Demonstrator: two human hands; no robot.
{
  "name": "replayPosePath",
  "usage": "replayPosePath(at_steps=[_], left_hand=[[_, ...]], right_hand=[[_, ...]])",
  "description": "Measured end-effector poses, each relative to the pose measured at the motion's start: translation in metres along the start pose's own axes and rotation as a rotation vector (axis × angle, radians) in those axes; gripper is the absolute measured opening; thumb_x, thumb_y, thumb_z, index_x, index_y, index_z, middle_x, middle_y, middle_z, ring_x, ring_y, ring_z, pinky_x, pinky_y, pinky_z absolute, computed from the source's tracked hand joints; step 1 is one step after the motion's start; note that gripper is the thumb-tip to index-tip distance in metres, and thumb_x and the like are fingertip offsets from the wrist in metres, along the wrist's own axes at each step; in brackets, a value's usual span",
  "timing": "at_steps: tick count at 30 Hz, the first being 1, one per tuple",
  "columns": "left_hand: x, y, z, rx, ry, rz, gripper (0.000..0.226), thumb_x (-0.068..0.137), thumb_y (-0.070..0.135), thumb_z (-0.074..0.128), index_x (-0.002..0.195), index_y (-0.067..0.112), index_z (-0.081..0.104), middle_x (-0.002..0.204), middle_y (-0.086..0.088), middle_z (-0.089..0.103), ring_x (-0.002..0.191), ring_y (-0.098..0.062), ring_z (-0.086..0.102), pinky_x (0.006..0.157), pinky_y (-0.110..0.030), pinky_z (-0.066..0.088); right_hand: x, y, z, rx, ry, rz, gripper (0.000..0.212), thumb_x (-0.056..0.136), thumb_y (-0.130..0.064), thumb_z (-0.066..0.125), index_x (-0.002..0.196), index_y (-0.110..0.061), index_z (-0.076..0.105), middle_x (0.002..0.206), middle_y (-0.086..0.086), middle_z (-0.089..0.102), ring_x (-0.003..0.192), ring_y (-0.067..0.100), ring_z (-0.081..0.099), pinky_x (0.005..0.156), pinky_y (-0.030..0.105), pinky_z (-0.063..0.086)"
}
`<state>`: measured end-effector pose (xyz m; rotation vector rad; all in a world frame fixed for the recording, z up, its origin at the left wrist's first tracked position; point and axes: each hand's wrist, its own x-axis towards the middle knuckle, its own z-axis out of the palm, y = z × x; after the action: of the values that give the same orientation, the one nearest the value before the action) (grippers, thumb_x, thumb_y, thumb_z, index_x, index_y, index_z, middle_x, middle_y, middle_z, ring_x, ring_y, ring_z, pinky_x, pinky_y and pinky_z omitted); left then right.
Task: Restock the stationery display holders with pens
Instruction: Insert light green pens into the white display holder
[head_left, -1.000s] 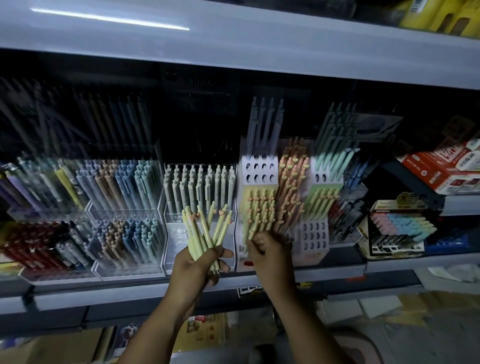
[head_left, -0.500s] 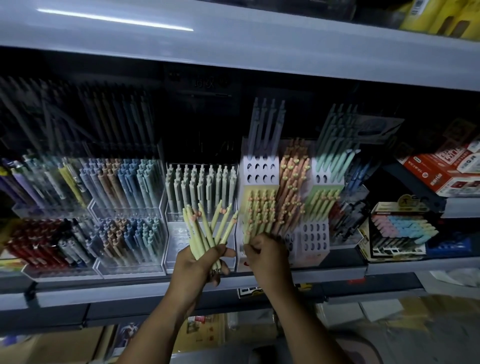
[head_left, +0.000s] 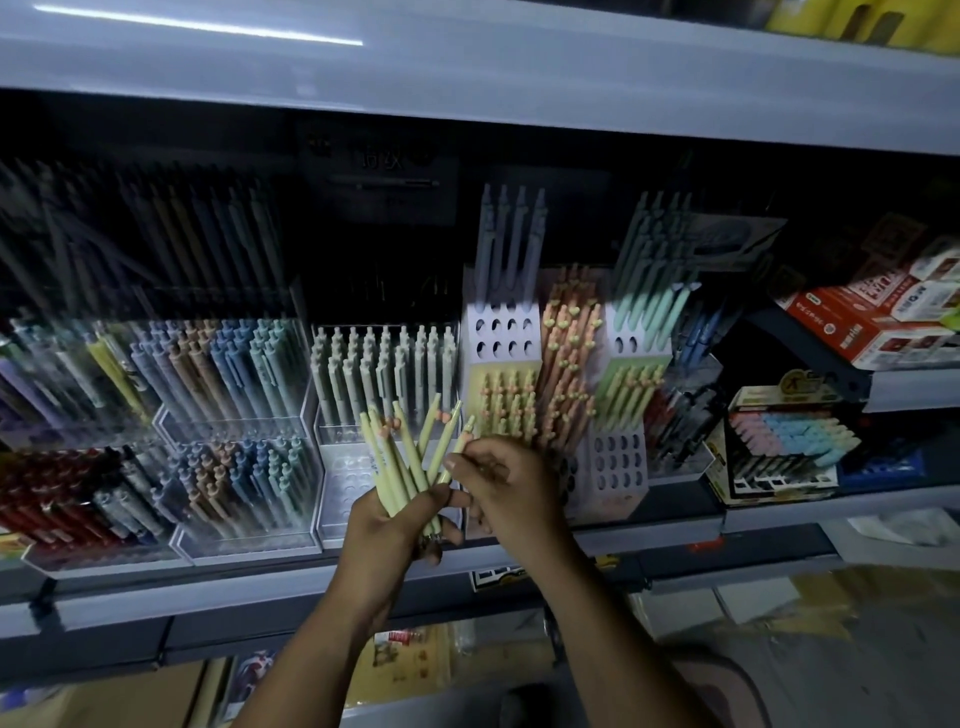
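Holds in the left hand (head_left: 395, 525) a fanned bundle of pale yellow-green pens (head_left: 400, 457), grip curled fully round the lower ends, tips splayed upward, just left of and below the white holed holder (head_left: 501, 338). Pinches with the right hand (head_left: 506, 488) a single pen (head_left: 460, 449) at the right edge of that fan, grip closed on the barrel between thumb and fingertips, remaining fingers curled, directly in front of the holder's lowest tier and hiding part of it. Carries in the holder's tiers, from top down, grey-lilac pens, mint pens, a peach column in the middle, then yellow and green rows with small heart-shaped tops; leaves several holes bare near the top and at the lower right. Stands to the left of the holder a clear case of pale grey pens (head_left: 384, 364), and further left clear acrylic cases (head_left: 239, 415) packed with blue, brown, red and yellow pens, somewhat blurred. Sits to the right of the holder a display box of pastel items (head_left: 789, 441), with red cartons (head_left: 872, 322) above it. Runs beneath the holder the grey shelf edge (head_left: 260, 587).
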<state>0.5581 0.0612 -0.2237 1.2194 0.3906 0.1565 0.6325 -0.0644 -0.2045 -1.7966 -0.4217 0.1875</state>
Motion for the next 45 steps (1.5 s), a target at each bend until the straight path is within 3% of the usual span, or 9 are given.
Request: replayPosePath(at_steps=[5, 12, 16, 18, 23, 28, 34, 40, 45], left_hand=[[-0.001, 0.000, 0.002, -0.039, 0.009, -0.018, 0.022, 0.101, 0.007, 0.061, 0.115, -0.009, 0.064, 0.099, -0.022, 0.077, 0.071, -0.033, 0.072, 0.047, -0.032, 0.050], [-0.001, 0.000, 0.000, -0.070, 0.024, -0.037, 0.022, 0.100, 0.009, 0.062, 0.116, -0.007, 0.063, 0.099, -0.022, 0.078, 0.059, -0.029, 0.066, 0.044, -0.031, 0.047], [0.000, -0.001, -0.004, -0.071, 0.041, -0.045, 0.021, 0.100, 0.008, 0.062, 0.115, -0.006, 0.062, 0.097, -0.024, 0.077, 0.057, -0.027, 0.065, 0.043, -0.030, 0.045], [0.000, -0.002, -0.005, -0.061, 0.041, -0.044, 0.021, 0.100, 0.009, 0.063, 0.115, -0.005, 0.063, 0.096, -0.024, 0.076, 0.058, -0.028, 0.064, 0.043, -0.031, 0.044], [0.000, -0.001, -0.004, -0.057, 0.035, -0.041, 0.019, 0.099, 0.009, 0.063, 0.113, -0.004, 0.064, 0.091, -0.024, 0.076, 0.058, -0.028, 0.064, 0.044, -0.029, 0.044], [0.000, -0.002, -0.004, -0.053, 0.034, -0.042, 0.018, 0.100, 0.009, 0.063, 0.113, -0.002, 0.065, 0.090, -0.024, 0.075, 0.059, -0.028, 0.064, 0.044, -0.030, 0.044], [0.002, -0.002, -0.005, -0.071, 0.040, -0.037, 0.018, 0.100, 0.009, 0.062, 0.113, -0.003, 0.065, 0.090, -0.024, 0.075, 0.057, -0.028, 0.064, 0.043, -0.030, 0.044], [0.004, -0.002, -0.005, -0.081, 0.040, -0.030, 0.018, 0.100, 0.009, 0.062, 0.112, -0.002, 0.065, 0.089, -0.024, 0.075, 0.057, -0.029, 0.064, 0.043, -0.031, 0.045], [0.005, -0.004, -0.005, -0.077, 0.053, -0.025, 0.018, 0.099, 0.008, 0.062, 0.113, -0.003, 0.065, 0.088, -0.024, 0.074, 0.057, -0.029, 0.065, 0.043, -0.031, 0.045]], right_hand=[[-0.003, 0.004, -0.003, 0.083, 0.076, 0.022, 0.019, 0.100, -0.023, 0.066, 0.082, -0.017, 0.066, 0.052, -0.004, 0.056, 0.046, 0.013, 0.052, 0.050, 0.033, 0.044], [-0.001, 0.010, -0.018, 0.244, 0.326, -0.012, 0.021, 0.103, -0.017, 0.060, 0.083, -0.012, 0.066, 0.054, 0.012, 0.058, 0.044, 0.027, 0.052, 0.046, 0.039, 0.047], [0.002, 0.021, -0.030, 0.087, 0.472, -0.068, 0.022, 0.102, -0.022, 0.063, 0.080, -0.018, 0.062, 0.057, 0.002, 0.061, 0.050, 0.022, 0.059, 0.049, 0.040, 0.051], [0.004, 0.029, -0.033, -0.074, 0.512, -0.124, 0.024, 0.101, -0.025, 0.063, 0.078, -0.024, 0.058, 0.061, -0.004, 0.061, 0.055, 0.014, 0.061, 0.052, 0.031, 0.050], [0.005, 0.047, -0.030, -0.339, 0.441, -0.164, 0.020, 0.101, -0.026, 0.064, 0.082, -0.029, 0.056, 0.072, -0.012, 0.061, 0.068, 0.003, 0.061, 0.057, 0.015, 0.043], [0.005, 0.071, -0.022, -0.495, 0.354, -0.203, 0.026, 0.102, -0.030, 0.059, 0.082, -0.035, 0.044, 0.073, -0.011, 0.046, 0.065, 0.011, 0.051, 0.058, 0.034, 0.042], [0.009, 0.074, -0.020, -0.607, 0.341, -0.256, 0.023, 0.099, -0.025, 0.063, 0.079, -0.021, 0.053, 0.077, -0.011, 0.040, 0.074, 0.012, 0.045, 0.063, 0.033, 0.037], [0.006, 0.088, -0.013, -0.687, 0.290, -0.151, 0.014, 0.096, -0.023, 0.069, 0.084, -0.016, 0.068, 0.078, 0.003, 0.065, 0.076, 0.021, 0.057, 0.062, 0.032, 0.041], [-0.003, 0.106, -0.010, -0.729, 0.279, -0.111, 0.015, 0.093, -0.013, 0.069, 0.079, -0.016, 0.065, 0.079, 0.002, 0.063, 0.075, 0.022, 0.062, 0.064, 0.025, 0.040]])
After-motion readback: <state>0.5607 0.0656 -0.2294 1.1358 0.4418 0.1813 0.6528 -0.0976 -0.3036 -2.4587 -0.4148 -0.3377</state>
